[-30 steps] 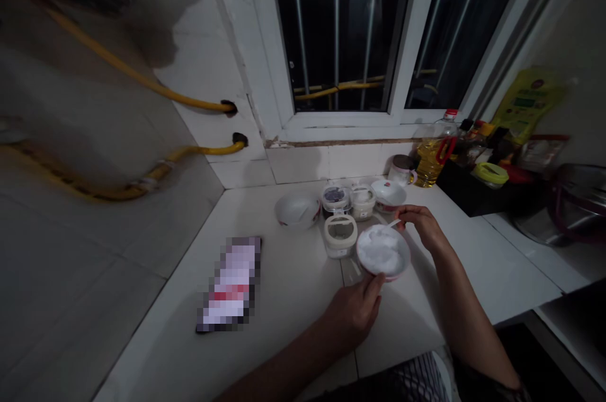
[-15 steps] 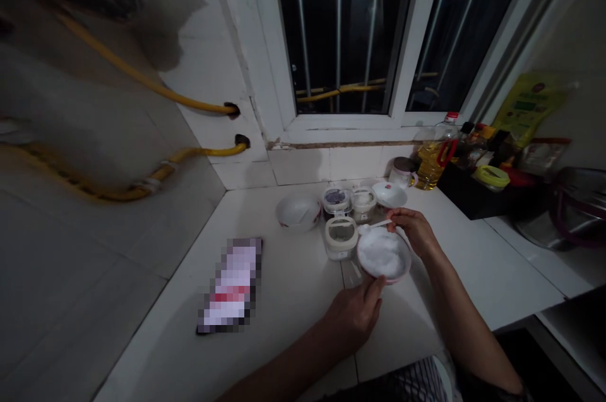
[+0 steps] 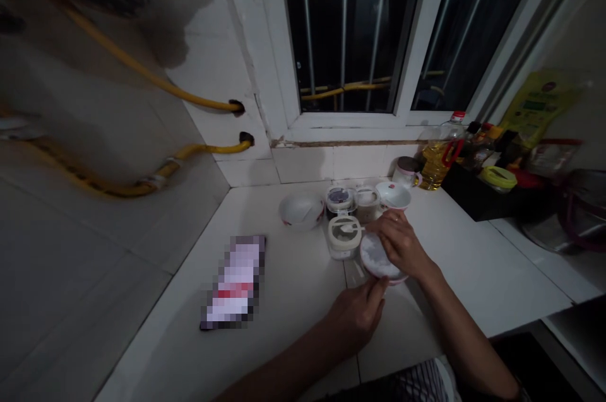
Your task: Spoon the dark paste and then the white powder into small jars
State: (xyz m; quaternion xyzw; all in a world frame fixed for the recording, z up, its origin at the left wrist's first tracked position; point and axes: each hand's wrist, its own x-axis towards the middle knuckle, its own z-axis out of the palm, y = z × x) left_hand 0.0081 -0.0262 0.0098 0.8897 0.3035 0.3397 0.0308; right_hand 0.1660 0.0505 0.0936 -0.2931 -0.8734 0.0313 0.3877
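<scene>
My left hand [image 3: 360, 313] grips the near rim of a bowl [image 3: 376, 257] that holds a white powdery or granular substance. Above that bowl, my right hand [image 3: 396, 239] is closed on the handle of a small white spoon [image 3: 349, 227]. The spoon's head is over a square jar with a pale-rimmed lid [image 3: 344, 239], just left of the bowl; whether it touches the lid I cannot tell. Part of the bowl is hidden behind my right hand. Two more small jars stand behind: a dark-filled one [image 3: 339, 199] and a pale one [image 3: 367, 198].
A white bowl [image 3: 293, 218] with a utensil sits left of the jars, another bowl [image 3: 396, 190] behind. A blurred-out phone-like object [image 3: 234, 282] lies on the left counter. An oil bottle [image 3: 438, 162], a black box of condiments [image 3: 471, 194] and a metal pot [image 3: 549, 225] stand right.
My right hand has moved left over the bowl, carrying the spoon from the bowl's far edge to above the square jar. My left hand stays on the bowl's rim.
</scene>
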